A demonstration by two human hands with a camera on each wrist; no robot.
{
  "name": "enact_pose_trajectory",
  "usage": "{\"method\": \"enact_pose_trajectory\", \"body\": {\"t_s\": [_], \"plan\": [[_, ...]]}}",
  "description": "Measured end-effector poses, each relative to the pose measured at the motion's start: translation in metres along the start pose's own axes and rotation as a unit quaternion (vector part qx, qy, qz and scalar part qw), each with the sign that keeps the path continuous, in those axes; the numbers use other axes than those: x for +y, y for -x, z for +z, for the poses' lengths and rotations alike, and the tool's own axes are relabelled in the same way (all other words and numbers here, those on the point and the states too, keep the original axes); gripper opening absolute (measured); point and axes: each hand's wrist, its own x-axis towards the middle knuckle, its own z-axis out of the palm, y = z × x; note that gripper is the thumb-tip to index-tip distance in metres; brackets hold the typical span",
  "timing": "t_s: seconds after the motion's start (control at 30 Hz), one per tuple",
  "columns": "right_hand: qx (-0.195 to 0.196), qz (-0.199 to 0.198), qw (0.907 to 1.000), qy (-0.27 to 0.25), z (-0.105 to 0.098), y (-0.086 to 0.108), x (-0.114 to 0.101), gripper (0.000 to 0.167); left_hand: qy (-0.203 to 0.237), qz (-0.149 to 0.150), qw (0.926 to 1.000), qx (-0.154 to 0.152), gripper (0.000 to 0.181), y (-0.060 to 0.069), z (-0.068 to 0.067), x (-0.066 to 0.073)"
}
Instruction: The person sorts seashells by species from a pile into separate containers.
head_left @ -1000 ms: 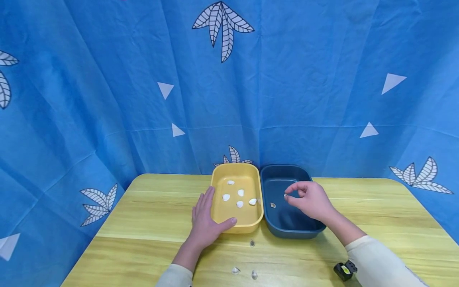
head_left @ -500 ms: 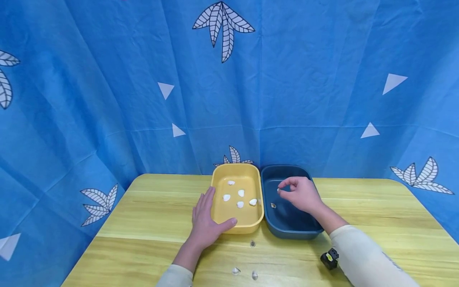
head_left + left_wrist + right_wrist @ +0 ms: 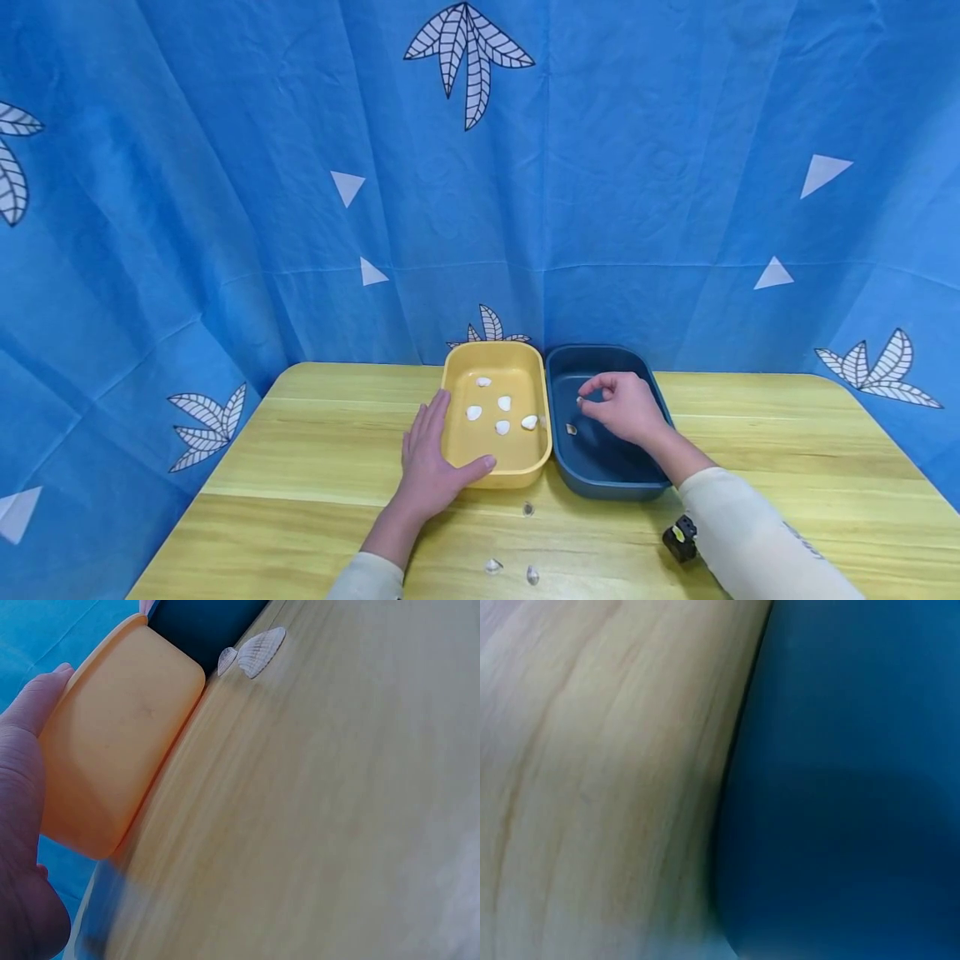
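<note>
Over the dark blue tray [image 3: 615, 487], my right hand [image 3: 628, 408] pinches a small pale shell [image 3: 579, 402] between thumb and index finger. One shell [image 3: 572, 430] lies in that tray, below the fingertips. My left hand [image 3: 431, 471] rests against the yellow tray [image 3: 506, 479], fingers straight along its left side and thumb over the front rim. Several white shells [image 3: 504, 403] lie spread inside the yellow tray. The left wrist view shows the thumb [image 3: 37, 701] at the rim of this tray. From the right wrist, only the blue tray's wall [image 3: 840, 750] shows, not the hand.
Three shells lie on the wooden table [image 3: 300, 475] before the trays: one [image 3: 528, 509] close to them, two [image 3: 532, 575] nearer me. Both trays stand side by side at the back edge, against a blue curtain [image 3: 637, 208]. A small black device [image 3: 679, 538] sits by my right sleeve.
My right hand has moved left over the blue tray with the pinched shell, mostly in the first half second. My left hand and the trays have stayed put.
</note>
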Motion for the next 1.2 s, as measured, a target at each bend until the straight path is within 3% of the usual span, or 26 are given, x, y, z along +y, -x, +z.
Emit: {"method": "enact_pose_trajectory", "body": {"t_s": [0.4, 0.63, 1.2], "plan": [[-0.007, 0.004, 1.0000, -0.002, -0.003, 0.002, 0.001, 0.017, -0.002, -0.006, 1.0000, -0.003, 0.114, 0.001, 0.003, -0.002], [-0.005, -0.016, 0.9997, -0.015, -0.006, 0.007, -0.009, 0.019, -0.003, -0.008, 1.0000, -0.005, 0.114, 0.001, 0.003, 0.000], [-0.021, -0.105, 0.9913, -0.077, -0.007, 0.069, -0.053, 0.012, -0.013, -0.011, 0.9998, -0.005, 0.114, -0.001, 0.001, 0.000]]}}
